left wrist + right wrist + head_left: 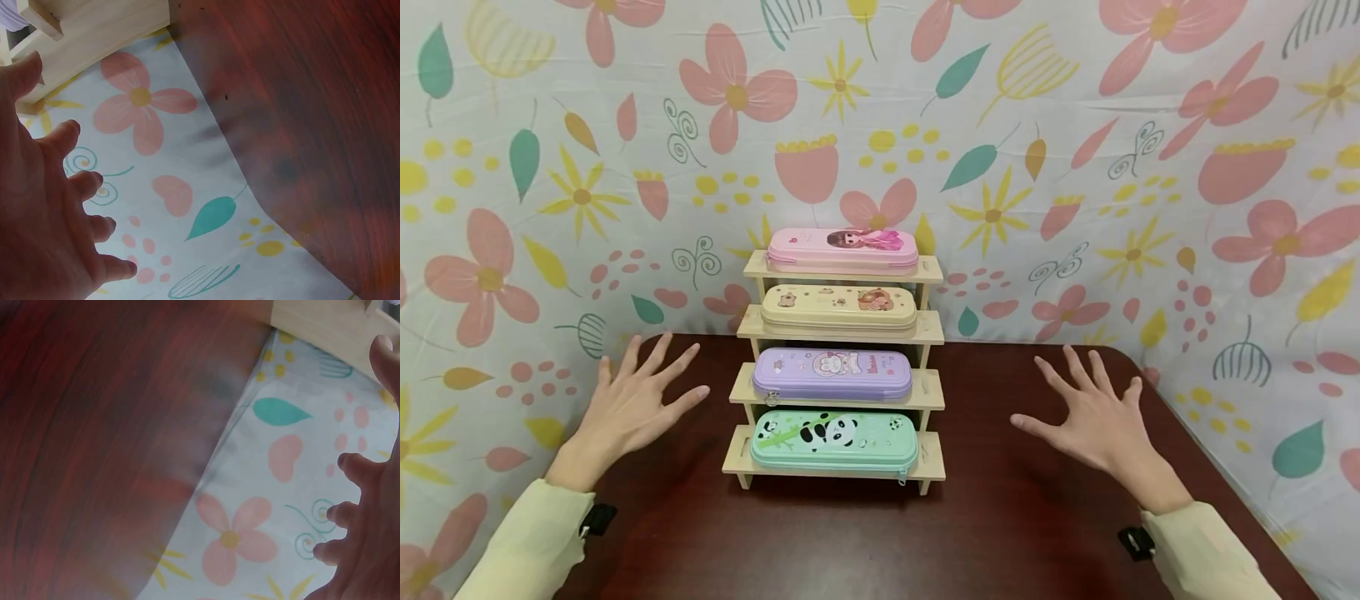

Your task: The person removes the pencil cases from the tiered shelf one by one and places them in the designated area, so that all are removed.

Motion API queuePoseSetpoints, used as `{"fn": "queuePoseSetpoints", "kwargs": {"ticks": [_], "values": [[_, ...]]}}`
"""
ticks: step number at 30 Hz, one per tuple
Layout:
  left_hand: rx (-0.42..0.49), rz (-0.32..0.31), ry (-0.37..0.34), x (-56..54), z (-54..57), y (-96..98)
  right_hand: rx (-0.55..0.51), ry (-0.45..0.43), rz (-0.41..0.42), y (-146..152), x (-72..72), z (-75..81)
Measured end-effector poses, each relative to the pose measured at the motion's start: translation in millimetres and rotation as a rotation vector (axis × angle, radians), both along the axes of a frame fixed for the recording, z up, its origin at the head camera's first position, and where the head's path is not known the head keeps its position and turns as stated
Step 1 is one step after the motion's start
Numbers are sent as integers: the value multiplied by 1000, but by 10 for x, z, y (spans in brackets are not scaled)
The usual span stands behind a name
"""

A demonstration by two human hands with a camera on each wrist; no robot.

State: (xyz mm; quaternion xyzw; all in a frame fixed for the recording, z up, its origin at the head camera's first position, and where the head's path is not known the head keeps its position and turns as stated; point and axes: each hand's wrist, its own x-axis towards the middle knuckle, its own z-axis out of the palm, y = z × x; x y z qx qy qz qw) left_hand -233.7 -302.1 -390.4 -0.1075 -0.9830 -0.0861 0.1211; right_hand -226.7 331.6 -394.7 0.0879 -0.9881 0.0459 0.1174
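Roughly between the hands (pixel 628 408) (pixel 1101 425), zipped cases (pixel 832 375).

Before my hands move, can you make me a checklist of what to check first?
1. Left hand empty: ok, fingers spread.
2. Right hand empty: ok, fingers spread.
3. Wooden stand upright on the table: ok.
4. One case per step: ok, with pink case highest, then cream case, purple case and green case.
5. Anything inside the cases: cannot tell, they look closed.
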Motion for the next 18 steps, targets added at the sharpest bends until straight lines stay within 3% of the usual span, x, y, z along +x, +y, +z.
{"fn": "queuePoseSetpoints", "kwargs": {"ticks": [18], "values": [[86,-87,0,22,85,211,-88,6,113,-451,319,63]]}}
